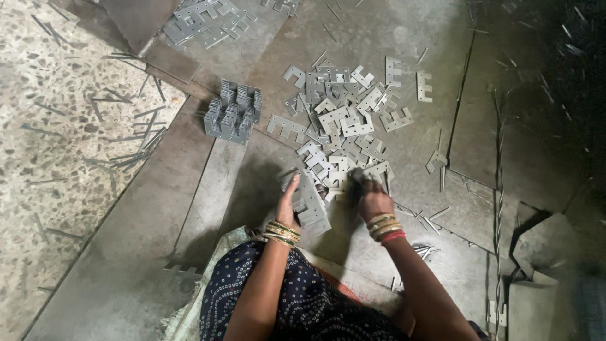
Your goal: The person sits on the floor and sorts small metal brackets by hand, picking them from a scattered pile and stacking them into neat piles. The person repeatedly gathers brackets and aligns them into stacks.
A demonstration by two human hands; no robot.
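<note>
We kneel over a loose heap of stamped metal plates (341, 126) spread on the sheet-metal floor (189, 208), with a tidy stack (233, 112) to the far left. Our left hand (287, 205) clasps a gathered bundle of plates (310, 203) by its edges, while our right hand (372, 197) pinches a single plate (379, 170) at the heap's near edge; these look thin, stiff, light singly, and sharp-edged, best taken by the flat sides.

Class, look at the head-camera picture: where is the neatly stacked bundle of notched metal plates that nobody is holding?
The stacked bundle stands on the metal sheet floor in the upper left-centre, left of the loose pile of plates and above the left hand.
</note>
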